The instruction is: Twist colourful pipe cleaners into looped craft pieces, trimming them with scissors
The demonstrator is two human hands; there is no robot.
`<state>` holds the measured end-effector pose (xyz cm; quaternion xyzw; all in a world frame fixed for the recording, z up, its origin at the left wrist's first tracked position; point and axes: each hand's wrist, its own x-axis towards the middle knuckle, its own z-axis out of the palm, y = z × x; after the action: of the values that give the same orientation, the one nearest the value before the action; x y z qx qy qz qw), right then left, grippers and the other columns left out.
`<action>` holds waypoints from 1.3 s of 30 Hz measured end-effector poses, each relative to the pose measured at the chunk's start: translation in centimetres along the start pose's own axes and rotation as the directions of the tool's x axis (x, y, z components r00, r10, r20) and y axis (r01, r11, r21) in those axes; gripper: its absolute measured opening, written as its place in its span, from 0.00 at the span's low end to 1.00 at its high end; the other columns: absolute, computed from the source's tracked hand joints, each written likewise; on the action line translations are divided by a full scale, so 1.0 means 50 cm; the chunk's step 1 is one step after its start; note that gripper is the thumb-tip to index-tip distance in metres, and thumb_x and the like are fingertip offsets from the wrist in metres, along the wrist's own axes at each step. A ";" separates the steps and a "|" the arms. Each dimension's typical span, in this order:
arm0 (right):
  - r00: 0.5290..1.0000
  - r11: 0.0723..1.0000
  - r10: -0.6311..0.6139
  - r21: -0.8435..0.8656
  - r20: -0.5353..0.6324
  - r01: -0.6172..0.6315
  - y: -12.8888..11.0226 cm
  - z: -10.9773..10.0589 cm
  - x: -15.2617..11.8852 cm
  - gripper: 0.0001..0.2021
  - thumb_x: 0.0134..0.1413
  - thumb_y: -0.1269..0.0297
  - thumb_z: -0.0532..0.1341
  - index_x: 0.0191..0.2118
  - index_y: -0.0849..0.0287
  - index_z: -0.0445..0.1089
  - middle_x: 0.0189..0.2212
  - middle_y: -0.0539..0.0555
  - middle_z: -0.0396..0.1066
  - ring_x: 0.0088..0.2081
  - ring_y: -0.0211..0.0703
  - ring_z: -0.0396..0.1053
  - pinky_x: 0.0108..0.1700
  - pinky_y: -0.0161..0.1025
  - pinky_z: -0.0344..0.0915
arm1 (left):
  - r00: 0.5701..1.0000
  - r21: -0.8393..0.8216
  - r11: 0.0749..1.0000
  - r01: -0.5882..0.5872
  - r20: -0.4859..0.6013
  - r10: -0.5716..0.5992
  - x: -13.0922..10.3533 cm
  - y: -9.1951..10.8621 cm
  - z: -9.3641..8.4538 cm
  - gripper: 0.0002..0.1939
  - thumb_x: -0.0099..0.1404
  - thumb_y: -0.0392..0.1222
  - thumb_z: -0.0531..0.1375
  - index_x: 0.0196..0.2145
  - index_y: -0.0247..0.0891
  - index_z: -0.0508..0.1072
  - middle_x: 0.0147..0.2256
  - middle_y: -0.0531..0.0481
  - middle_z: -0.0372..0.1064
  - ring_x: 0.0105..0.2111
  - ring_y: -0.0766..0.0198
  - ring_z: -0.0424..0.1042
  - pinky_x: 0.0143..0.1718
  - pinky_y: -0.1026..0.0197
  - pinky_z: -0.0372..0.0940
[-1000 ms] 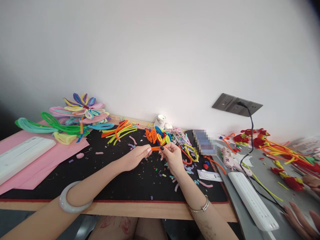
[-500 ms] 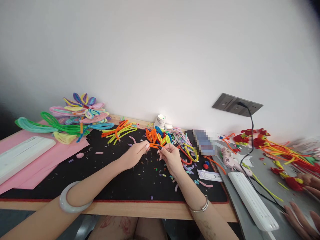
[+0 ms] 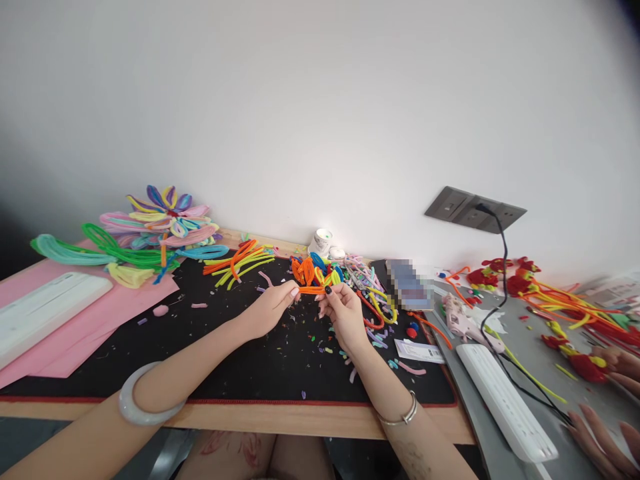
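An orange pipe cleaner loop (image 3: 311,290) is stretched level between my two hands, above the black mat (image 3: 225,373). My left hand (image 3: 273,307) pinches its left end between thumb and fingers. At the other end, my right hand (image 3: 343,313) grips it with thumb and forefinger, the remaining fingers curled. Just behind lie coiled orange pipe cleaners (image 3: 303,271) beside yellow and blue ones. A bundle of yellow and orange pipe cleaners (image 3: 237,262) rests farther left on the mat.
Pipe cleaner flowers (image 3: 170,213) stand at the back left, near a white box (image 3: 50,313) on pink sheets (image 3: 95,333). To the right are a phone (image 3: 409,285), a pink glue gun (image 3: 463,320), a white power strip (image 3: 505,400) with a black cable, and another person's hand (image 3: 597,437).
My right thumb and forefinger have shifted slightly along the orange loop, and its strands now lie closer together. My left hand has stayed nearly still.
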<state>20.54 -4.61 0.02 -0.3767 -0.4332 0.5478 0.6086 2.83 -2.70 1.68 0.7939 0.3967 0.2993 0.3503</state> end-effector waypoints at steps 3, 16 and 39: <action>1.000 0.998 0.015 -0.059 0.024 -0.014 -0.002 0.000 -0.001 0.08 0.46 0.63 0.63 0.30 0.59 0.66 0.21 0.48 0.68 0.19 0.32 0.62 0.22 0.31 0.62 | 1.000 0.000 1.000 0.002 -0.003 -0.002 0.000 0.001 -0.001 0.17 0.67 0.47 0.39 0.27 0.38 0.57 0.24 0.55 0.55 0.26 0.65 0.57 0.31 0.62 0.54; 0.998 0.959 0.029 -0.282 0.061 -0.010 -0.016 0.007 -0.008 0.12 0.38 0.71 0.66 0.35 0.59 0.72 0.31 0.51 0.73 0.17 0.29 0.61 0.17 0.28 0.55 | 0.988 -0.358 0.931 0.071 0.156 -0.015 0.003 -0.017 0.010 0.17 0.67 0.50 0.43 0.27 0.37 0.58 0.24 0.57 0.49 0.24 0.69 0.51 0.27 0.65 0.52; 0.990 0.939 0.096 -0.340 0.103 -0.056 -0.015 0.017 -0.008 0.12 0.42 0.60 0.64 0.21 0.59 0.61 0.13 0.44 0.61 0.13 0.28 0.52 0.14 0.28 0.48 | 0.946 -0.218 0.975 0.035 0.321 0.037 -0.004 -0.001 0.010 0.17 0.66 0.47 0.43 0.29 0.36 0.65 0.20 0.56 0.55 0.23 0.67 0.57 0.29 0.64 0.55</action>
<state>20.01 -5.10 0.97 -0.4584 -0.5405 0.5102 0.4873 3.09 -3.01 1.28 0.7886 0.2980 0.2077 0.4962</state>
